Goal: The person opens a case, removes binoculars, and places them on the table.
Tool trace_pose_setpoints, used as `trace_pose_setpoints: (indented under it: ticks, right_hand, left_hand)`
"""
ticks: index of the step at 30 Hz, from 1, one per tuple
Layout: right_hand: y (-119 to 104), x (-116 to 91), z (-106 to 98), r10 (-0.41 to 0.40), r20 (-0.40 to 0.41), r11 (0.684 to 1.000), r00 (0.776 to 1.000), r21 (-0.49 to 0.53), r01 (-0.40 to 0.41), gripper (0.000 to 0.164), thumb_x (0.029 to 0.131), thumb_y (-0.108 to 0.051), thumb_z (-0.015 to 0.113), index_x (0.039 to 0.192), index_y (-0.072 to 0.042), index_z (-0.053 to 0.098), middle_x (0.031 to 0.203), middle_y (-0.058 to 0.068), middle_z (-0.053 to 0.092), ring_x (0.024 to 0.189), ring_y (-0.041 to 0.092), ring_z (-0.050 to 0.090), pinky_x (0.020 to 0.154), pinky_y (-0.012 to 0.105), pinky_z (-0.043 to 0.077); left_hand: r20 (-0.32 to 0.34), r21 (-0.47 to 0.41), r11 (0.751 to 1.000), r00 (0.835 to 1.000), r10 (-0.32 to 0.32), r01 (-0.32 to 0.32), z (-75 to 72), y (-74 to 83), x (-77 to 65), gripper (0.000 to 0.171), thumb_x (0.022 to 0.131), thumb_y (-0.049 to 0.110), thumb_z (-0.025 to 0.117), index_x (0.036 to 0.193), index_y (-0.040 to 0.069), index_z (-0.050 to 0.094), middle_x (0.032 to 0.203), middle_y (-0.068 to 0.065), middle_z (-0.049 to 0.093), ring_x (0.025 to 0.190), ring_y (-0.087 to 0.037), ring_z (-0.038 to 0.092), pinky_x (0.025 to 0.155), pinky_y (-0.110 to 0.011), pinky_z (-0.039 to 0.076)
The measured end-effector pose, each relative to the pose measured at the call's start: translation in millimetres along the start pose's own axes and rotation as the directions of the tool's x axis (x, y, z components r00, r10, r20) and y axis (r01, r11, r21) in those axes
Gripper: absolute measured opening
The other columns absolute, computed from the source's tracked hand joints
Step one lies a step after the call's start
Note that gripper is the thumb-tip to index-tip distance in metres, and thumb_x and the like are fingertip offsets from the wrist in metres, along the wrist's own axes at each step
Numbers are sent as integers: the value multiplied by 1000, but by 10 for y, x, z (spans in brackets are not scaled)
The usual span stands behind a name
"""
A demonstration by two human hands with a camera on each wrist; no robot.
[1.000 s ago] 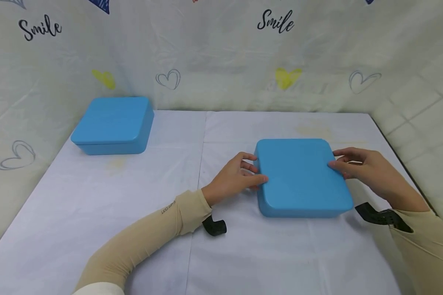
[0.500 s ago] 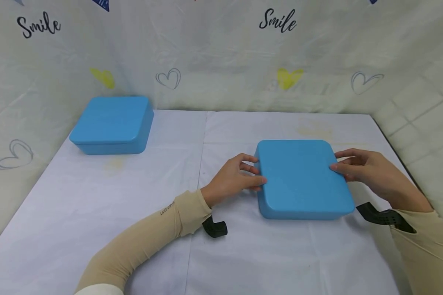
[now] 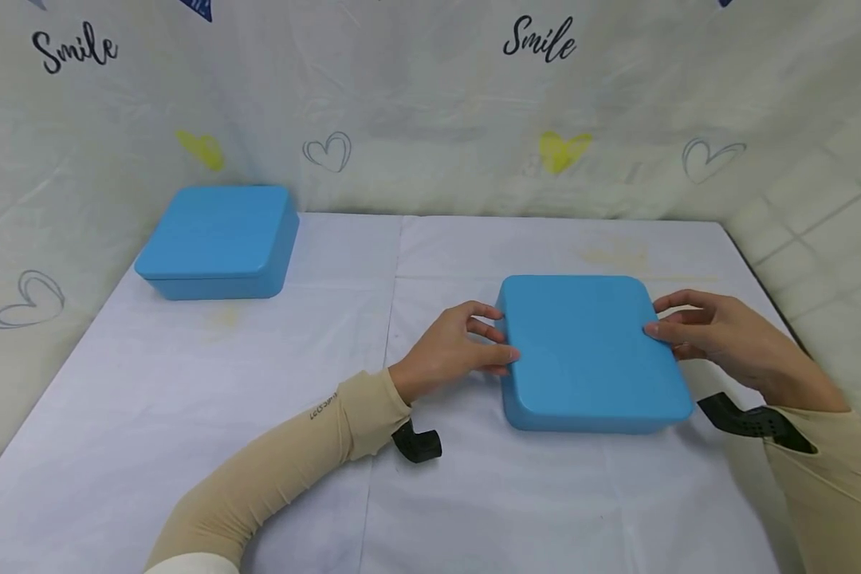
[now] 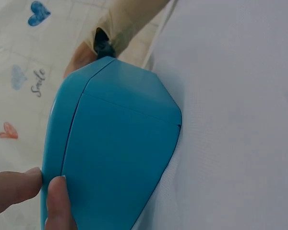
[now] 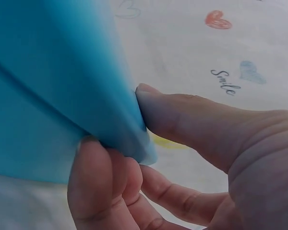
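Observation:
A rectangular light-blue box [image 3: 590, 351] with rounded corners lies on the right part of the table, its smooth top facing up. My left hand [image 3: 448, 351] pinches its left edge, thumb at the rim of the top and fingers on the side wall. On the opposite edge, my right hand [image 3: 725, 339] pinches in the same way. In the left wrist view a thin seam runs along the box's side [image 4: 120, 134], between lid and body, with a fingertip beside it. The right wrist view has the thumb on top and bent fingertips under the lid's edge [image 5: 129, 139].
A second, similar blue box [image 3: 218, 239] sits at the back left of the table. White cloth [image 3: 316, 462] covers the table. Behind it hangs a pale printed curtain [image 3: 430, 96]. Black wrist straps [image 3: 416, 442] stick out from the sleeves.
The right-hand box has shifted slightly toward me and to the right, with both hands still on its edges. The view itself has also moved a little.

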State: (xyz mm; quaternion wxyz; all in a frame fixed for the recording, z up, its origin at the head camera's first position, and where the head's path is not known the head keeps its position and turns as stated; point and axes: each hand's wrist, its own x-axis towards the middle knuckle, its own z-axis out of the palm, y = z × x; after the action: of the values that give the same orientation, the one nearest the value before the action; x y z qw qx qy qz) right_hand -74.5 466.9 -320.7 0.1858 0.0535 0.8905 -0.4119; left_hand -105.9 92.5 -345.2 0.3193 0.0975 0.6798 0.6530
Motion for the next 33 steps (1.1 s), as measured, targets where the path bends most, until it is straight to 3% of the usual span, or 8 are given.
trace_pose_setpoints:
  ticks: [6, 21, 33]
  right_hand:
    - [-25, -9, 5, 3, 13, 1000, 1000, -21, -2, 58, 103, -28, 66, 146, -1, 37, 101, -12, 66, 87, 12, 73, 78, 24, 60]
    - [-22, -14, -13, 0, 24, 1000, 1000, -19, 0, 58, 103, -28, 66, 144, -1, 37, 101, -9, 67, 87, 15, 74, 78, 24, 61]
    - [-9, -32, -27, -14, 41, 1000, 999, -1, 14, 45, 103, -26, 65, 135, -7, 42, 99, -8, 69, 88, 17, 73, 79, 26, 61]
  left_hand:
    - [7, 7, 1000, 1000, -2, 2, -13, 10, -7, 62, 87, 12, 83, 141, 11, 53, 123, -10, 65, 82, -26, 79, 89, -39, 65]
    - [-8, -35, 999, 1000, -2, 2, -2, 10, 9, 57, 88, 8, 81, 139, 6, 55, 123, -11, 64, 75, -17, 77, 87, -40, 65]
    - [-21, -26, 1000, 1000, -6, 5, -5, 15, -4, 55, 88, 9, 81, 137, 5, 57, 123, -10, 64, 72, -17, 77, 83, -36, 66]
